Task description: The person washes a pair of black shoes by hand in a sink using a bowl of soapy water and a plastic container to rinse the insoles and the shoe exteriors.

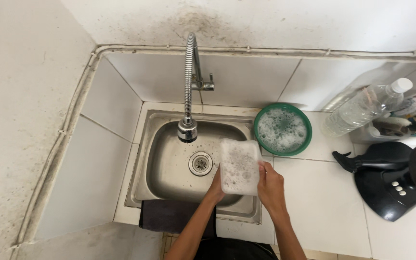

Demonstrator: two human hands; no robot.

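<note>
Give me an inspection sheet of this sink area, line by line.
Surface: white tiled counter, steel sink dry-looking.
Job's things: soapy clear plastic container held over the sink.
Clutter: green basin of suds, plastic bottle, black fan.
Hands: left hand and right hand grip the container's edges.
Cables: nothing seen.
Surroundings: flexible faucet, dark towel, stained wall.
</note>
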